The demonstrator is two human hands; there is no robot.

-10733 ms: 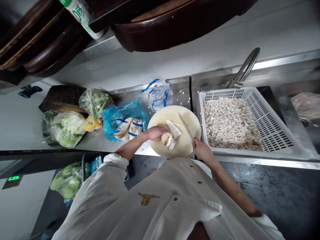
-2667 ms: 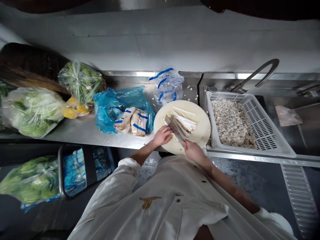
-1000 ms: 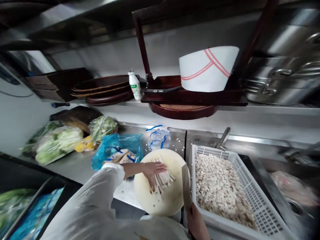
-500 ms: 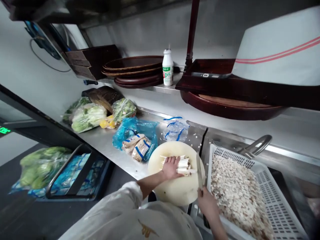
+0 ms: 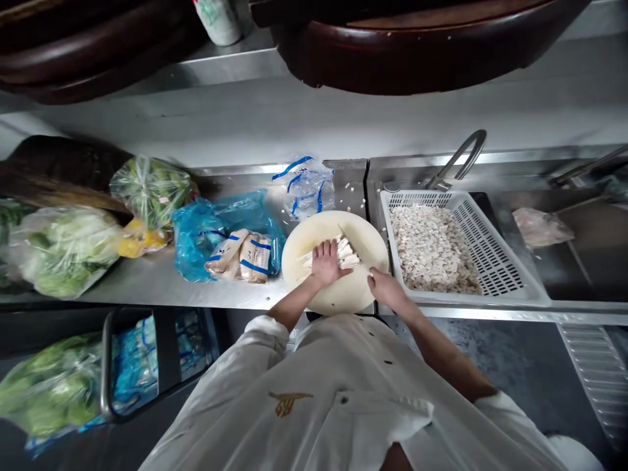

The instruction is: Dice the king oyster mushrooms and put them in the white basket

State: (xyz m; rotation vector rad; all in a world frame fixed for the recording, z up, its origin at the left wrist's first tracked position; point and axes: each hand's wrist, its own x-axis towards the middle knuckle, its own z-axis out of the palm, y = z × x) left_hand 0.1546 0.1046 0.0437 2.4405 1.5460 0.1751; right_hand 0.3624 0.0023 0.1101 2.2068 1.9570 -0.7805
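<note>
Pale mushroom strips (image 5: 346, 249) lie bundled on the round cream cutting board (image 5: 338, 294). My left hand (image 5: 326, 263) presses down over the bundle, fingers across the top and thumb out along the near side. At the board's right edge, my right hand (image 5: 385, 288) is closed around the handle of a knife. The blade is hard to make out against the board and strips. Left of the board, packaged mushrooms (image 5: 255, 256) rest on a blue plastic bag (image 5: 196, 226). On the right stands a white perforated basket (image 5: 527, 291) holding a heap of small chopped pieces (image 5: 432, 252).
A crumpled clear bag (image 5: 311, 186) lies behind the board amid scattered bits. Bagged greens (image 5: 73, 252) occupy the counter's left side. A curved faucet (image 5: 466, 157) rises behind the basket. Overhead, a shelf (image 5: 235, 65) carries dark round trays and a white bottle (image 5: 218, 19).
The view has tilted down and swung right. The knife blade, plain beside the strips before, is now barely discernible, and the strips lie more slanted. The left hand stays on them.
</note>
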